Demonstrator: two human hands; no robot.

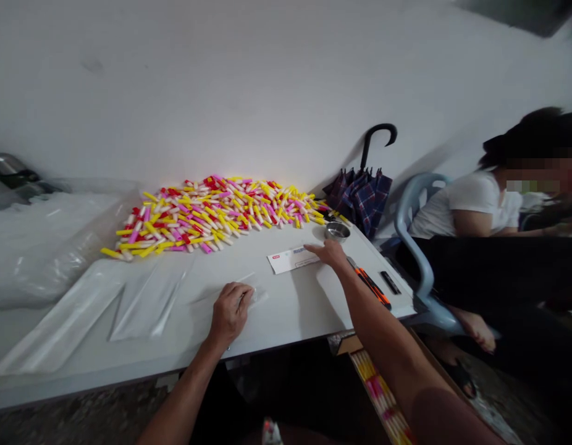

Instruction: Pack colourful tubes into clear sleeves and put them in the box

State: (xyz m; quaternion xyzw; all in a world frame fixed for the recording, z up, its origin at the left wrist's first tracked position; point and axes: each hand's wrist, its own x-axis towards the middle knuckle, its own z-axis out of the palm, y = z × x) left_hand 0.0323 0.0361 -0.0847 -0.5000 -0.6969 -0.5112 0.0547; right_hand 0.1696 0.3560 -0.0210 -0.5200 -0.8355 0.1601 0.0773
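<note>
My left hand [231,310] is closed in a pinch on a clear plastic bag [258,295], which lies thin and see-through over the table's middle. My right hand [331,252] reaches across to the right end of a white printed card [286,262] with a small red mark. Its index finger is stretched out over the card, and the other fingers are partly hidden. Just beyond that hand stands a small metal bowl [336,232]. Behind both hands is a large heap of small tubes [221,210] with yellow, red and pink ends.
Flat clear plastic sleeves [147,300] and a big plastic sack [58,247] occupy the left. An orange utility knife [370,285] and a black object [390,282] lie at right. A plaid umbrella [360,198] leans on the wall. A seated person [471,204] is beside a grey-blue chair [413,216].
</note>
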